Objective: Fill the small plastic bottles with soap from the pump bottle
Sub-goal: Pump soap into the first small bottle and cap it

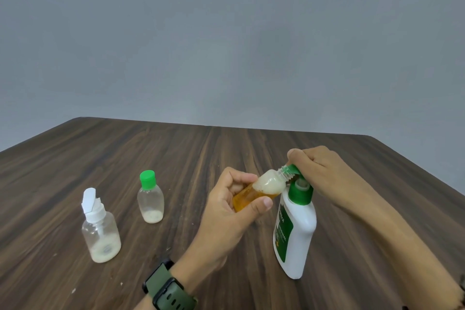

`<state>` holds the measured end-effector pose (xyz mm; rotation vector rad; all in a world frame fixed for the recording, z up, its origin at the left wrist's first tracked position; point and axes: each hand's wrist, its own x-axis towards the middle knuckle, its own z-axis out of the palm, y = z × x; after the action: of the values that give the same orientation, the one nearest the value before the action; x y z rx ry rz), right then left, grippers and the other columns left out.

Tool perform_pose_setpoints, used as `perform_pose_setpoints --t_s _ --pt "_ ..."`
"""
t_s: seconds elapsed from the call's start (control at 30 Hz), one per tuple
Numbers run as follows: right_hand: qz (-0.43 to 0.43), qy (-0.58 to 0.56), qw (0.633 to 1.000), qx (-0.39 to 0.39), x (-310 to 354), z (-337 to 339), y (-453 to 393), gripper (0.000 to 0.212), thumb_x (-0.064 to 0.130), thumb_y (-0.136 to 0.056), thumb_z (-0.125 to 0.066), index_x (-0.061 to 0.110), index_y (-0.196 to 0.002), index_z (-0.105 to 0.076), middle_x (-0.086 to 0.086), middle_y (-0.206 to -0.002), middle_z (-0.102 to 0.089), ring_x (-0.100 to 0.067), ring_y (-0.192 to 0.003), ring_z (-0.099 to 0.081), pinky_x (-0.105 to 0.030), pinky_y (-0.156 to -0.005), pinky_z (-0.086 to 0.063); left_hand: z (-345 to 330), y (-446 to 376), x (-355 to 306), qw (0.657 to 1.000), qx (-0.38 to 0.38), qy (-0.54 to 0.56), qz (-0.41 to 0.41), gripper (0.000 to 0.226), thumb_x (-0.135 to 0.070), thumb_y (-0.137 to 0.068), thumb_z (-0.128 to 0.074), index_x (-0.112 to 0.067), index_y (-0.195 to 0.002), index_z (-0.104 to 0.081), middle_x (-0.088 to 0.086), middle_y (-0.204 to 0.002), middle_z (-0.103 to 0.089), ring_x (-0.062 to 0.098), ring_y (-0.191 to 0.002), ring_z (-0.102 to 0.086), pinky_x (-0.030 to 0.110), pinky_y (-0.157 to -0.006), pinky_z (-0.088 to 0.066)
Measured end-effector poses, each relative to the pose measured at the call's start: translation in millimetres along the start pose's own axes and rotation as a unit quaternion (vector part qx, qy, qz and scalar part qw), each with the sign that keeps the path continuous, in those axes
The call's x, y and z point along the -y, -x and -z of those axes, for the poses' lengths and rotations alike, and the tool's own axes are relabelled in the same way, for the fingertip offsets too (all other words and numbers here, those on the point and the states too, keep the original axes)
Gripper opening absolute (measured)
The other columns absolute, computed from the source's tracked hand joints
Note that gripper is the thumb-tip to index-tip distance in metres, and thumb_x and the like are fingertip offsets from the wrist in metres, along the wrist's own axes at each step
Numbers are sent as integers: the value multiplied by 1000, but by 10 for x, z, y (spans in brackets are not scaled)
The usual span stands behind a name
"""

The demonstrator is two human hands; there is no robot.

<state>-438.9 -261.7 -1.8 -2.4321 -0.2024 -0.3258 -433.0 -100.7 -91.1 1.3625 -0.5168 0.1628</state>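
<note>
Left hand point(227, 205) gripped a small bottle point(261, 187), tilted, half full of amber soap with foam on top, its open neck held up against the green spout of the pump bottle point(294, 231). Right hand point(318, 171) sat curled over the pump head, apparently pressing it, though the fingers hid the contact. Left of them on the counter point(176, 148) stood a green-capped bottle point(150, 200) and a white-capped bottle point(100, 230), well apart from both hands.
</note>
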Motion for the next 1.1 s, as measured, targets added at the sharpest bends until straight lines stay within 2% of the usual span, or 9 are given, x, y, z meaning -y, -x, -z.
perform_pose_setpoints --t_s 0.13,0.3,0.37,0.53,0.67,0.8,0.93,1.1 --pt "3 3 1000 -12 6 -3 -1 42 21 -94 -36 14 -53 -31 -4 -54 -33 -15 -51 -27 -29 -50 -21 -9 -14 -9 1000 -1 -4 -2 36 -24 -66 -76 -22 -96 -56 -11 -90 -70 7 -81 -66 21 -67 -55" --pt "-1 12 1000 2 -43 -119 43 43 15 -95 -34 15 -53 -26 -2 -53 -29 -16 -54 -25 -28 -50 -21 7 36 29 1000 -9 -4 9 43 -36 -60 -77 -22 -95 -56 -13 -88 -70 6 -80 -66 19 -67 -54" --pt "-4 -3 1000 2 -57 -97 47 43 17 -95 -34 14 -53 -29 -1 -53 -30 -14 -52 -25 -20 -43 -21 1 38 40 1000 -13 -5 12 39 -32 -62 -77 -23 -94 -56 -12 -89 -70 6 -80 -66 20 -68 -55" --pt "2 1 1000 5 -9 -19 -21 41 22 -93 -37 13 -54 -32 -7 -57 -35 -15 -54 -28 -25 -48 -22 4 -13 17 1000 -14 5 4 35 -24 -63 -76 -24 -93 -57 -10 -89 -71 8 -81 -67 22 -69 -56" --pt "1 -3 1000 -7 -30 -4 -20 43 23 -93 -38 14 -51 -32 -2 -51 -33 -12 -48 -27 -17 -40 -21 -12 -7 16 1000 -7 5 0 34 -23 -65 -75 -25 -93 -57 -9 -89 -71 8 -81 -66 23 -69 -56" --pt "-3 -35 999 -19 -61 -106 21 39 20 -94 -35 12 -56 -36 -6 -56 -34 -14 -53 -29 -28 -52 -24 10 -9 24 1000 -9 -16 -2 36 -26 -64 -76 -24 -94 -57 -12 -88 -70 6 -80 -65 20 -68 -55" --pt "-5 -42 999 -11 -98 -147 46 39 20 -94 -35 11 -56 -35 -9 -58 -36 -16 -56 -30 -29 -53 -24 2 25 71 1000 -14 -12 11 31 -24 -63 -76 -30 -89 -59 -7 -88 -70 11 -80 -65 26 -70 -57" --pt "4 -42 999 -4 -55 -85 3 37 23 -94 -36 9 -60 -43 -11 -61 -37 -17 -58 -32 -28 -53 -25 3 0 28 1000 -13 6 6 35 -21 -63 -75 -22 -93 -57 -8 -88 -70 10 -80 -66 26 -69 -57"
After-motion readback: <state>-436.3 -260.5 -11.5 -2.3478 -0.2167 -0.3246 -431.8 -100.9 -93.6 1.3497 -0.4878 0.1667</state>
